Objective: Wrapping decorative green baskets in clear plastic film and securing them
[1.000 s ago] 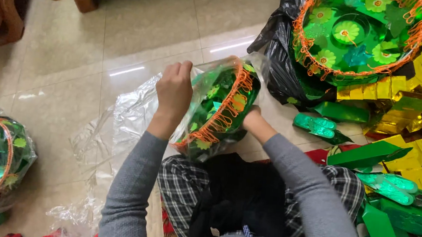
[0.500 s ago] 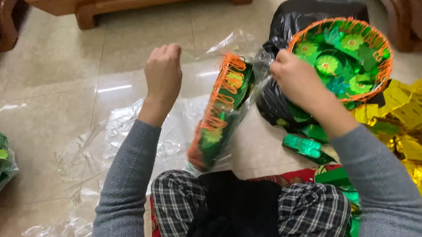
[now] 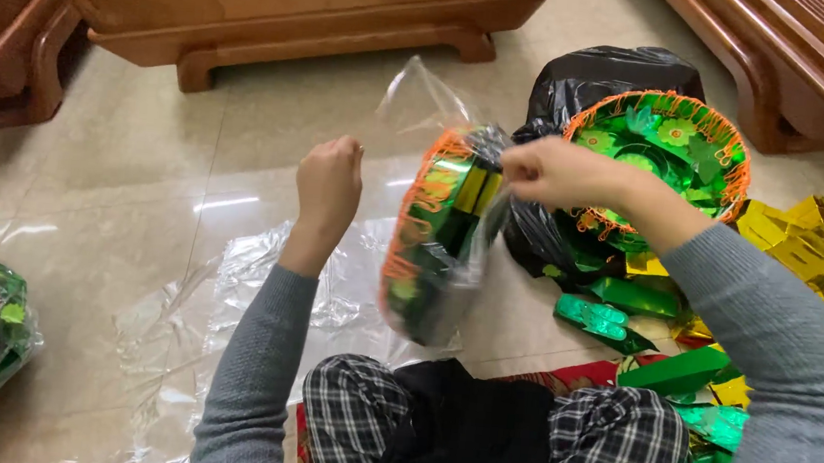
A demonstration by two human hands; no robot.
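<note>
Nearest the camera: checked-trousered lap, grey sleeves. Clear plastic sheets point(image 3: 260, 298) lay spread on the tiled floor point(image 3: 142, 171) in front. Above the lap, a green foil basket with orange rim point(image 3: 437, 229) hung tilted on edge inside a clear bag point(image 3: 422, 100). Right hand point(image 3: 559, 173) was closed, pinching the bag at the basket's upper rim, apparently to draw the film taut. Left hand point(image 3: 329, 184) was fisted; film in its grip could not be confirmed. Beyond: a second basket point(image 3: 669, 144) on a black bag point(image 3: 601, 75), then a wooden bench point(image 3: 283, 6).
</note>
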